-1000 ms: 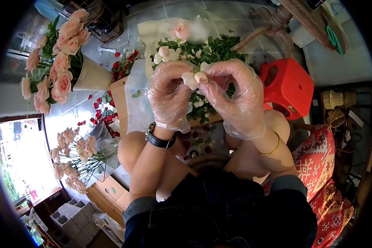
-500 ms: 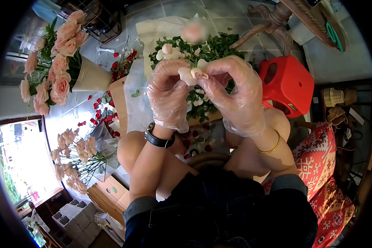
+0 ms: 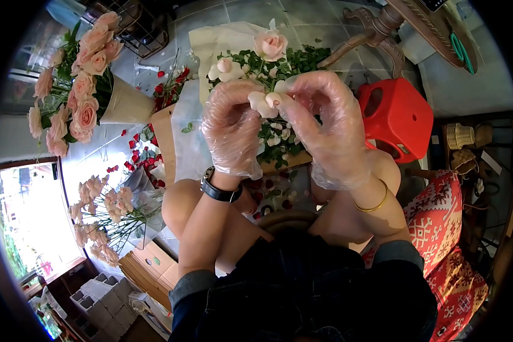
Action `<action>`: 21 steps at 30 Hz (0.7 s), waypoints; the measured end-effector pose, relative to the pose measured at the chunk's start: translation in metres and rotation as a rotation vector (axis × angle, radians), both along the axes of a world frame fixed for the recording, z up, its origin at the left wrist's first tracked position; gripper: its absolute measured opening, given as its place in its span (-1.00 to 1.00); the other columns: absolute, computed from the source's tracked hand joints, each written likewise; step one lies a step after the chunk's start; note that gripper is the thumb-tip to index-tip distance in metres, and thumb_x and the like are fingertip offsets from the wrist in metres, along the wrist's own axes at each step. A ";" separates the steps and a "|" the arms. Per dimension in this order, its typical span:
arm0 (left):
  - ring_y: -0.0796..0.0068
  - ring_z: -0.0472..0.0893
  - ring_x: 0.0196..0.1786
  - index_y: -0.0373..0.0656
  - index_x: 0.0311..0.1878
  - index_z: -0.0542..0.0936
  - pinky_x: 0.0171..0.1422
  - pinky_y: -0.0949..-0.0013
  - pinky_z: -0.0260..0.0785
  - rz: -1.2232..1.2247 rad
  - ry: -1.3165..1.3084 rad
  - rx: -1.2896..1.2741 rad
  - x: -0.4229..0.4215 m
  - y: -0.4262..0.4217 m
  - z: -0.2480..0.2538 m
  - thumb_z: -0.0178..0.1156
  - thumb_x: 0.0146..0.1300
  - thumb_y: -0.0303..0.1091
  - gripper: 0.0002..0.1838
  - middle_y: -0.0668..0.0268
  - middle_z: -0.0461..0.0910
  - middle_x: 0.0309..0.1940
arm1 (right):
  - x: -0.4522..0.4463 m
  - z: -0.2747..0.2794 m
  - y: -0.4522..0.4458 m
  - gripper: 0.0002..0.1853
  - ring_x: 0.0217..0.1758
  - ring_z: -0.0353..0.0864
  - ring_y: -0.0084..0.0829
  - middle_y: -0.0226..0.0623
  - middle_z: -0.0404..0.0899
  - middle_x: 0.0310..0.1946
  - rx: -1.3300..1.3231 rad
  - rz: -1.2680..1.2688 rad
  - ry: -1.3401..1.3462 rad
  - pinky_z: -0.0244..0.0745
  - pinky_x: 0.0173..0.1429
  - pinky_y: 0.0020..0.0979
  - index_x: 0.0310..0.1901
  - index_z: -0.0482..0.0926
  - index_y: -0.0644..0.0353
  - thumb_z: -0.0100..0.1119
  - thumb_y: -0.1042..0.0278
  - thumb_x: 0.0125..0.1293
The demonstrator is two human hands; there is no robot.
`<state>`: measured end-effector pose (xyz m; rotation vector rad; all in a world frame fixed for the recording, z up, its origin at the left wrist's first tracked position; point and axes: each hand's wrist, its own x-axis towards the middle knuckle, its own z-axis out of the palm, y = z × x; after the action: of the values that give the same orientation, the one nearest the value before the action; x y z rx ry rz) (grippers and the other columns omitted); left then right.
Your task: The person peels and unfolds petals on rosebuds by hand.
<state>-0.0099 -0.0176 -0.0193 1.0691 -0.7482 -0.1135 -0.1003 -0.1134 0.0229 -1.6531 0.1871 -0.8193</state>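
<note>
A small pale pink rose (image 3: 272,101) with its outer petals spread wide is between my hands. My left hand (image 3: 231,128), in a clear plastic glove, is closed with its fingertips at the rose's left petal. From the other side, my gloved right hand (image 3: 332,128) pinches at the rose's petals with thumb and forefinger. Just beyond my fingers stands a fuller pink rose (image 3: 269,45). A whitish rose (image 3: 226,69) with opened petals lies left of it, over green rose leaves (image 3: 305,61). The held rose's stem is mostly hidden.
Pale wrapping paper (image 3: 208,43) lies under the leaves on the tiled floor. A red plastic stool (image 3: 407,117) stands at right, near a carved wooden table leg (image 3: 365,40). On the left are a bucket (image 3: 128,102) of pink roses, scattered red petals (image 3: 135,157) and cardboard (image 3: 148,268).
The held rose's centre has turned slightly between my fingers. My right fingers have shifted a little to the right. The fuller rose behind, blurred before, now shows clearly.
</note>
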 end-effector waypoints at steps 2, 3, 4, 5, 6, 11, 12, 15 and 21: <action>0.43 0.48 -0.18 -0.29 -0.31 0.51 -0.07 0.42 0.34 0.004 -0.029 0.014 0.000 0.001 0.002 0.13 -0.04 -0.72 -0.80 0.23 0.48 -0.25 | -0.002 0.001 0.000 -0.83 -0.56 0.20 -0.77 -0.56 0.30 -0.60 0.098 0.021 0.017 0.16 -0.48 -0.69 -0.28 0.45 0.21 0.21 0.53 0.08; 0.43 0.48 -0.19 -0.29 -0.32 0.52 -0.08 0.41 0.34 0.007 -0.057 0.028 0.000 0.001 0.002 0.14 -0.04 -0.72 -0.81 0.23 0.48 -0.26 | -0.003 0.000 0.000 -0.83 -0.55 0.20 -0.77 -0.56 0.31 -0.59 0.131 0.028 0.023 0.17 -0.47 -0.70 -0.27 0.46 0.21 0.19 0.54 0.09; 0.43 0.48 -0.19 -0.29 -0.32 0.52 -0.08 0.41 0.34 0.007 -0.057 0.028 0.001 0.001 0.002 0.14 -0.04 -0.72 -0.81 0.23 0.48 -0.26 | -0.003 -0.002 -0.003 -0.85 -0.54 0.21 -0.78 -0.57 0.30 -0.58 0.103 0.023 0.029 0.18 -0.46 -0.70 -0.27 0.46 0.21 0.16 0.55 0.10; 0.42 0.48 -0.19 -0.29 -0.32 0.52 -0.09 0.41 0.34 -0.001 -0.055 0.019 0.001 0.001 0.002 0.16 -0.04 -0.70 -0.82 0.23 0.48 -0.26 | -0.003 -0.004 -0.005 -0.86 -0.53 0.22 -0.78 -0.58 0.30 -0.57 0.076 0.019 0.036 0.19 -0.45 -0.70 -0.26 0.46 0.21 0.13 0.56 0.11; 0.42 0.48 -0.19 -0.29 -0.33 0.52 -0.09 0.41 0.34 -0.010 -0.054 0.009 0.001 0.001 0.002 0.17 -0.03 -0.69 -0.83 0.23 0.48 -0.27 | -0.004 -0.003 -0.006 -0.86 -0.53 0.22 -0.78 -0.58 0.30 -0.57 0.076 0.019 0.036 0.19 -0.45 -0.70 -0.26 0.46 0.21 0.13 0.56 0.11; 0.44 0.48 -0.19 -0.29 -0.31 0.50 -0.09 0.41 0.39 -0.028 -0.043 0.011 0.005 0.002 -0.004 0.21 -0.01 -0.66 -0.83 0.22 0.47 -0.24 | -0.002 0.004 -0.014 -0.79 -0.35 0.37 -0.68 -0.40 0.41 -0.34 -0.080 0.009 -0.102 0.29 -0.37 -0.66 -0.22 0.47 0.23 0.08 0.61 0.06; 0.46 0.47 -0.18 -0.29 -0.31 0.49 -0.11 0.41 0.44 -0.053 0.006 -0.006 0.005 0.003 -0.005 0.23 -0.01 -0.66 -0.82 0.23 0.46 -0.23 | -0.003 0.006 -0.016 -0.79 -0.35 0.37 -0.68 -0.40 0.41 -0.34 -0.080 0.010 -0.102 0.29 -0.37 -0.66 -0.22 0.47 0.23 0.08 0.61 0.06; 0.45 0.48 -0.17 -0.29 -0.30 0.48 -0.11 0.38 0.49 -0.050 0.030 0.011 0.004 0.004 -0.004 0.22 -0.02 -0.67 -0.81 0.22 0.46 -0.21 | -0.005 0.005 -0.026 -0.81 -0.34 0.41 -0.60 -0.32 0.47 -0.28 0.001 0.124 -0.302 0.31 -0.37 -0.62 -0.30 0.50 0.28 -0.10 0.63 0.05; 0.40 0.49 -0.19 -0.28 -0.29 0.52 -0.08 0.39 0.37 -0.049 0.059 -0.008 0.001 0.003 0.001 0.18 -0.04 -0.70 -0.80 0.21 0.48 -0.24 | -0.019 0.014 -0.026 -0.87 -0.52 0.37 -0.67 -0.41 0.49 -0.51 0.037 0.126 -0.024 0.29 -0.44 -0.62 -0.42 0.50 0.31 -0.08 0.58 0.15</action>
<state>-0.0084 -0.0143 -0.0183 1.0359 -0.7213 -0.1834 -0.1193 -0.1393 0.0372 -1.6022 0.0799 -0.7357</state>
